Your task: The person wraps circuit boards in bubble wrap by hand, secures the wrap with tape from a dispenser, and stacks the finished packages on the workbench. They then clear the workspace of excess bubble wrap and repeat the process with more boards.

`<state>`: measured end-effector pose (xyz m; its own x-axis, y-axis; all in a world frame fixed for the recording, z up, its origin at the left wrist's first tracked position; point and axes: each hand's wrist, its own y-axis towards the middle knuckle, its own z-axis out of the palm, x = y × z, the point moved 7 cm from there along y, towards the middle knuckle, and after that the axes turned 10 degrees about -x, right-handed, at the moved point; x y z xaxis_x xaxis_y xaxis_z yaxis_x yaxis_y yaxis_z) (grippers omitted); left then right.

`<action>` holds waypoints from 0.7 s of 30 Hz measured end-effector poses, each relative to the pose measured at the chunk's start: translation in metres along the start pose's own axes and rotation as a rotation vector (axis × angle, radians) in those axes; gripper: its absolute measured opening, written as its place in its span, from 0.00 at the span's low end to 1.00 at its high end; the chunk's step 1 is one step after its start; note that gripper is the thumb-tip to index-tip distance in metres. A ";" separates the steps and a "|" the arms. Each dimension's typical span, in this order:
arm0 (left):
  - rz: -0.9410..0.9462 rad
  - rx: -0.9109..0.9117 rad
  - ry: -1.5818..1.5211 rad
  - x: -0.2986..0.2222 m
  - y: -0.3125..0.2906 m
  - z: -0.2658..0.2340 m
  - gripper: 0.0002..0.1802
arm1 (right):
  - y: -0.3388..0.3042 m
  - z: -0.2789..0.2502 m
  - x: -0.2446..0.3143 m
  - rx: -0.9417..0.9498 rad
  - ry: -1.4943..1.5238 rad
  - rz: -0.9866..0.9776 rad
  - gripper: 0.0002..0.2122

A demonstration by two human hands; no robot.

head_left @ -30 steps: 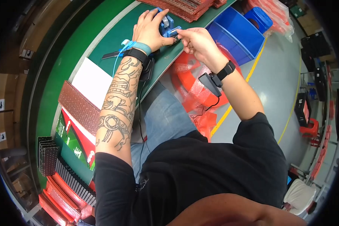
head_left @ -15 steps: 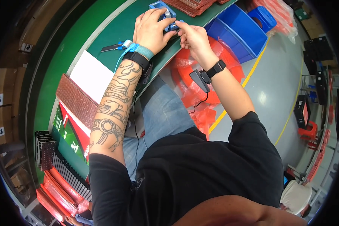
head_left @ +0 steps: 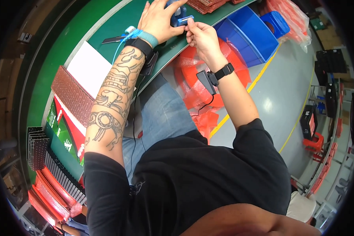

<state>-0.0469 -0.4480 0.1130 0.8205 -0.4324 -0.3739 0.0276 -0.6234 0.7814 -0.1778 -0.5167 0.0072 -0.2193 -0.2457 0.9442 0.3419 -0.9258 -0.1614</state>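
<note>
At the far end of the green workbench (head_left: 106, 25) stands a blue tape dispenser (head_left: 181, 21), partly covered by my hands. My left hand (head_left: 158, 21) lies over it from the left, fingers curled around its body. Thumb and forefinger of my right hand (head_left: 202, 38) are pinched together at the dispenser's front end, the other fingers curled in. Whatever sits in that pinch is too small to make out. A blue wrist strap with a cord (head_left: 130, 34) and a black band circle my left wrist. On my right wrist is a black band carrying a small dark device (head_left: 206, 81).
Red bubble-wrap pouches (head_left: 210, 6) lie beyond the dispenser. Left of my forearm are a dark-bladed tool (head_left: 112, 39), a white sheet (head_left: 89, 67) and a brownish-red bubble sheet (head_left: 71, 94). Blue bin (head_left: 246, 35) and red bubble wrap (head_left: 196, 86) stand right of the bench. Another person's arm shows lower left.
My left hand has shifted slightly up and away, uncovering more of the dispenser's front. My right hand keeps its pinch there. The whole view has drifted a little.
</note>
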 end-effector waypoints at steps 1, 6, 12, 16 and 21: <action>0.018 -0.025 -0.072 0.003 -0.002 -0.001 0.44 | 0.000 0.000 -0.003 0.011 -0.005 0.005 0.12; -0.107 0.126 0.102 0.016 -0.005 0.010 0.49 | 0.002 -0.004 -0.012 -0.014 -0.037 -0.055 0.10; 0.004 -0.127 0.406 -0.003 -0.022 -0.031 0.39 | -0.027 -0.007 -0.018 0.174 0.076 -0.106 0.07; -0.375 0.102 0.200 -0.102 -0.083 -0.098 0.26 | -0.054 -0.018 -0.024 0.154 0.087 -0.108 0.11; -0.549 0.104 0.672 -0.120 -0.230 -0.222 0.19 | -0.124 0.099 -0.017 0.394 -0.231 -0.153 0.10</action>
<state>-0.0245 -0.1078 0.0889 0.8705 0.4014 -0.2849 0.4922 -0.7013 0.5157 -0.1256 -0.3690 0.0396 -0.1004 -0.0036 0.9949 0.6520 -0.7556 0.0630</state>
